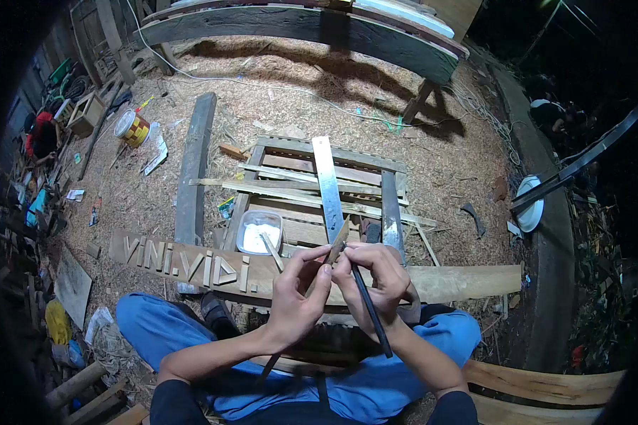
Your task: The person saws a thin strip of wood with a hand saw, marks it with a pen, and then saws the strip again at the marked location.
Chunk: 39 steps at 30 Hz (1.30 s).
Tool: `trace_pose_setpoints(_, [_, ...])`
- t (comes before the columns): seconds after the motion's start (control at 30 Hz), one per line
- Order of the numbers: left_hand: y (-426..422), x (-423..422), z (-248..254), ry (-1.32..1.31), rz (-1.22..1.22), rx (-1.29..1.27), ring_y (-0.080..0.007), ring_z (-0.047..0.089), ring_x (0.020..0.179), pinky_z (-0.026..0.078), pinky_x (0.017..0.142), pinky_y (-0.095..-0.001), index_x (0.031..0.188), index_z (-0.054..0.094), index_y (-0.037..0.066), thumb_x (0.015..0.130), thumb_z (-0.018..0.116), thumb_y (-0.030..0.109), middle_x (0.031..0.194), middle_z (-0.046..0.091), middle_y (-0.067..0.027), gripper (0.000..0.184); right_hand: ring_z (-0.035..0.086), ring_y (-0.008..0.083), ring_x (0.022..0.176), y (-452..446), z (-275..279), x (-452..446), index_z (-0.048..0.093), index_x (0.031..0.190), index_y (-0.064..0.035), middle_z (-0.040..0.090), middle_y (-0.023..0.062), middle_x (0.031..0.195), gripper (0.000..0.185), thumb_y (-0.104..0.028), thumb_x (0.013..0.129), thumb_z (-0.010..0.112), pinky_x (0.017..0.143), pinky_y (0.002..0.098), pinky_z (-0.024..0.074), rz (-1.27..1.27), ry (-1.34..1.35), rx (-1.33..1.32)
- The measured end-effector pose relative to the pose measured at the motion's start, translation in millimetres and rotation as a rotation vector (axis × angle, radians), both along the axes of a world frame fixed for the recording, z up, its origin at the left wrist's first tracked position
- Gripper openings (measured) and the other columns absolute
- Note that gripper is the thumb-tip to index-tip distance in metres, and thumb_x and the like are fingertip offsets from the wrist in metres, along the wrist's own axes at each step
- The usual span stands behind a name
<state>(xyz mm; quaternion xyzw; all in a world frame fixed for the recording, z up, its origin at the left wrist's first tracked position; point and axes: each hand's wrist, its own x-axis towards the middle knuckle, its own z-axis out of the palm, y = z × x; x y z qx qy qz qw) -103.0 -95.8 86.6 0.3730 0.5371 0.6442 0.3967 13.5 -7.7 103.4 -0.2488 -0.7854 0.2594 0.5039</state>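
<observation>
Both hands meet in front of my lap, above a long curved wooden board (468,281). My left hand (301,287) is closed around a thin, pointed wooden piece (340,239) that slants up to the right. Close against it, my right hand (377,280) pinches a dark slim stick (371,312), whose lower end points down toward my right forearm. Light wooden letters (181,263) lie on the board's left part. Behind the board sits a clear tub of white material (259,232) with a stick in it. A metal ruler (327,180) leans away beyond my fingertips.
A slatted wooden frame (393,212) with loose strips lies ahead, beside a thick plank (196,166). A workbench (298,30) stands at the back. A patterned bucket (132,128) is at the left, a white basin (529,204) at the right. People are at both far sides.
</observation>
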Motion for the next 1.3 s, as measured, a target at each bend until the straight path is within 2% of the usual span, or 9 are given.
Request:
trace_pose_setpoints(0.2, [0, -1, 1, -0.01, 0.032, 0.035, -0.0125, 0.066, 0.106, 0.053, 0.09, -0.0283, 0.135, 0.057, -0.003, 0.105, 0.058, 0.002, 0.113, 0.07, -0.0104, 0.03, 0.074, 0.0264, 0.085, -1, -3, -3, 0.07, 0.094, 0.0026, 0.074, 0.0177, 0.092, 0.021, 0.004, 0.076, 0.081, 0.077, 0.0329, 0.0577, 0.029, 0.028, 0.04])
trace_pose_setpoints(0.43, [-1, -3, 6, -0.24, -0.066, -0.048, -0.0053, 0.056, 0.069, 0.045, 0.056, -0.0215, 0.139, 0.051, 0.002, 0.107, 0.059, 0.01, 0.099, 0.066, -0.0061, 0.035, 0.076, 0.0317, 0.089, 0, 2, 4, 0.068, 0.099, 0.0025, 0.073, 0.0194, 0.096, 0.024, 0.003, 0.079, 0.081, 0.079, 0.0368, 0.0604, 0.037, 0.023, -0.048])
trace_pose_setpoints(0.47, [-1, -4, 5, -0.337, -0.096, -0.01, -0.0046, 0.053, 0.063, 0.042, 0.051, -0.021, 0.14, 0.05, 0.003, 0.107, 0.059, 0.011, 0.097, 0.065, -0.0059, 0.035, 0.074, 0.0246, 0.091, 1, -1, 5, 0.068, 0.103, 0.0033, 0.073, 0.0186, 0.102, 0.021, 0.003, 0.084, 0.077, 0.082, 0.0332, 0.0591, 0.058, 0.056, -0.12])
trace_pose_setpoints(0.53, [0, -6, 4, -0.374, -0.118, -0.019, -0.0053, 0.054, 0.063, 0.043, 0.051, -0.0216, 0.139, 0.05, 0.003, 0.106, 0.06, 0.011, 0.098, 0.065, -0.0067, 0.035, 0.07, 0.0158, 0.097, 8, -5, 8, 0.064, 0.114, 0.0043, 0.071, 0.0183, 0.113, 0.022, 0.003, 0.092, 0.07, 0.087, 0.029, 0.0577, 0.096, 0.074, -0.149])
trace_pose_setpoints(0.63, [0, -6, 4, -0.376, -0.146, -0.026, -0.0062, 0.055, 0.062, 0.043, 0.051, -0.022, 0.137, 0.052, 0.003, 0.106, 0.063, 0.013, 0.099, 0.066, -0.0084, 0.035, 0.071, 0.0168, 0.098, 12, 1, 12, 0.063, 0.114, 0.0051, 0.071, 0.0179, 0.112, 0.022, 0.004, 0.093, 0.069, 0.087, 0.0299, 0.0578, 0.074, -0.006, -0.123])
trace_pose_setpoints(0.67, [0, -6, 5, -0.341, -0.15, -0.025, -0.0065, 0.056, 0.062, 0.044, 0.051, -0.022, 0.136, 0.052, 0.003, 0.105, 0.064, 0.014, 0.1, 0.066, -0.0091, 0.035, 0.075, 0.0248, 0.087, 9, 2, 6, 0.069, 0.103, 0.0013, 0.075, 0.0187, 0.1, 0.02, 0.0, 0.085, 0.077, 0.077, 0.034, 0.0582, 0.005, 0.092, -0.186])
trace_pose_setpoints(0.9, [2, -8, 7, -0.412, -0.166, -0.054, -0.0074, 0.055, 0.056, 0.042, 0.047, -0.0219, 0.136, 0.051, 0.002, 0.106, 0.063, 0.017, 0.1, 0.065, -0.0092, 0.036, 0.075, 0.0259, 0.087, 6, -6, 11, 0.068, 0.103, 0.0023, 0.074, 0.0183, 0.097, 0.021, 0.002, 0.084, 0.077, 0.079, 0.0344, 0.0592, 0.017, 0.075, -0.152])
trace_pose_setpoints(0.97, [2, -10, 6, -0.435, -0.182, -0.039, -0.0076, 0.054, 0.052, 0.039, 0.044, -0.0217, 0.138, 0.049, 0.001, 0.108, 0.06, 0.019, 0.099, 0.065, -0.0089, 0.036, 0.073, 0.0198, 0.092, 7, -9, 14, 0.063, 0.111, 0.0049, 0.071, 0.0211, 0.112, 0.019, 0.007, 0.092, 0.068, 0.084, 0.0317, 0.0599, 0.121, 0.058, -0.158])
trace_pose_setpoints(1.3, [3, -11, 6, -0.405, -0.167, -0.063, -0.0067, 0.053, 0.049, 0.037, 0.042, -0.0212, 0.139, 0.048, -0.001, 0.11, 0.056, 0.022, 0.095, 0.064, -0.0079, 0.039, 0.074, 0.0203, 0.091, 8, -8, 9, 0.063, 0.106, 0.0045, 0.071, 0.0229, 0.109, 0.016, 0.008, 0.091, 0.069, 0.082, 0.0312, 0.0601, 0.128, 0.039, -0.115])
